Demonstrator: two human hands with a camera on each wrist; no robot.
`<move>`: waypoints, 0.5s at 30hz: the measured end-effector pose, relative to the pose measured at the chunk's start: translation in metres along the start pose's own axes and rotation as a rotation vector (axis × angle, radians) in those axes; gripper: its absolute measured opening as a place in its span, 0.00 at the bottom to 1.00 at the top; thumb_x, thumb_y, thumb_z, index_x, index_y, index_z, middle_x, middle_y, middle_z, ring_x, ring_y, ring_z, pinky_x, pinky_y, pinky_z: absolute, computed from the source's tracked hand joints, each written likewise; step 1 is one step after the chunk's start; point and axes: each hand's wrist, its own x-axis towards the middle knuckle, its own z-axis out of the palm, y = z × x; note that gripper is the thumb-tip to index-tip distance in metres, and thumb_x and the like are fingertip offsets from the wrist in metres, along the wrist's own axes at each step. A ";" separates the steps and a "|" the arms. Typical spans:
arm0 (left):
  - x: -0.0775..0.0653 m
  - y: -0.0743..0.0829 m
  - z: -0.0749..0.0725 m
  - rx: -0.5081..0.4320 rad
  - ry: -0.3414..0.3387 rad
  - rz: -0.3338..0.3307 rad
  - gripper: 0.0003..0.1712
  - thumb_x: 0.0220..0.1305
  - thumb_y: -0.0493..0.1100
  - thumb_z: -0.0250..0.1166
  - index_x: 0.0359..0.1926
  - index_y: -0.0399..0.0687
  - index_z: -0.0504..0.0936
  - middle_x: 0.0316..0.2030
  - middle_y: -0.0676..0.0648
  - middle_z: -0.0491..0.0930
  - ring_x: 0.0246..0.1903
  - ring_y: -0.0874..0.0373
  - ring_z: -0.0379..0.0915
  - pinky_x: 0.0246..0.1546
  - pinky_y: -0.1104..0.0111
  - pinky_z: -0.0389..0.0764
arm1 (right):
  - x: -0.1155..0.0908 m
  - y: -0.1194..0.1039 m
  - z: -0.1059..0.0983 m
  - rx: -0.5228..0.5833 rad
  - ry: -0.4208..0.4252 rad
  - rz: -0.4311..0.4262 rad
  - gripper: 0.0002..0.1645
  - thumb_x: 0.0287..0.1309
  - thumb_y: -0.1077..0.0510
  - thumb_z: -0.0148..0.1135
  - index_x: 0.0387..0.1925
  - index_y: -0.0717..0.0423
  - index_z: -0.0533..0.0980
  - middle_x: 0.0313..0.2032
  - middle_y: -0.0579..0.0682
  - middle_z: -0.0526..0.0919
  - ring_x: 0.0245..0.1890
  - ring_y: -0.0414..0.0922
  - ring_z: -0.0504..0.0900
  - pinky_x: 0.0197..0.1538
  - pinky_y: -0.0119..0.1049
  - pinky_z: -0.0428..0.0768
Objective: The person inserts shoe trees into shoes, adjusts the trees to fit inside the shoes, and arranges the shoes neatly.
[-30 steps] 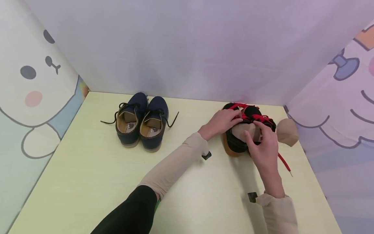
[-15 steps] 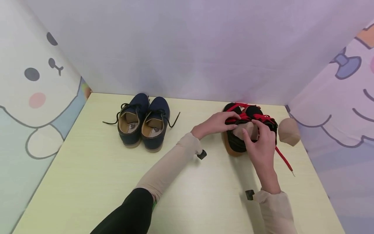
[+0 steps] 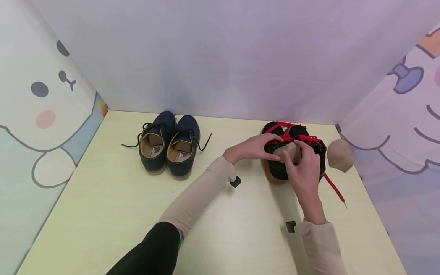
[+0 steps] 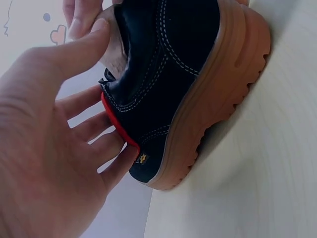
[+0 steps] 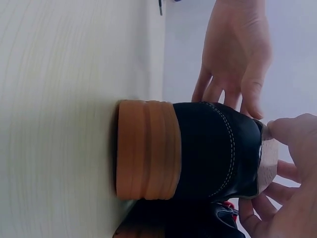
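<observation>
Insert in the mouth of a black shoe, fingers grasping it.
The beige, papery-looking insert [image 3: 290, 148] is pinched by the right hand [image 3: 305, 173]; the left hand [image 3: 252, 148], its fingers loosely extended, touches the black shoe [image 4: 190, 34], white-stitched above a ridged brown sole [image 4: 213, 94]. A second black shoe [image 3: 322, 162], red-laced, is partly hidden by the right hand. Beside it on the bench [image 3: 237, 236] lies a rounded, blunt-ended beige piece [image 3: 340, 155]; navy shoes [image 3: 179, 168] stand well apart.
</observation>
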 end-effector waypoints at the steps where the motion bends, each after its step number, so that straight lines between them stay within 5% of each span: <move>1: 0.000 0.001 0.000 0.005 0.003 -0.004 0.46 0.63 0.69 0.69 0.76 0.62 0.66 0.76 0.57 0.65 0.77 0.62 0.60 0.76 0.64 0.66 | 0.001 0.000 0.000 -0.003 -0.005 0.005 0.31 0.67 0.52 0.70 0.64 0.63 0.74 0.59 0.67 0.80 0.47 0.64 0.74 0.53 0.57 0.69; 15: 0.000 0.009 0.003 0.089 0.025 0.017 0.46 0.62 0.67 0.71 0.74 0.56 0.67 0.73 0.54 0.69 0.74 0.60 0.64 0.74 0.64 0.70 | 0.006 -0.002 -0.001 -0.023 -0.080 0.049 0.33 0.66 0.52 0.71 0.66 0.62 0.73 0.63 0.67 0.78 0.56 0.66 0.75 0.62 0.66 0.71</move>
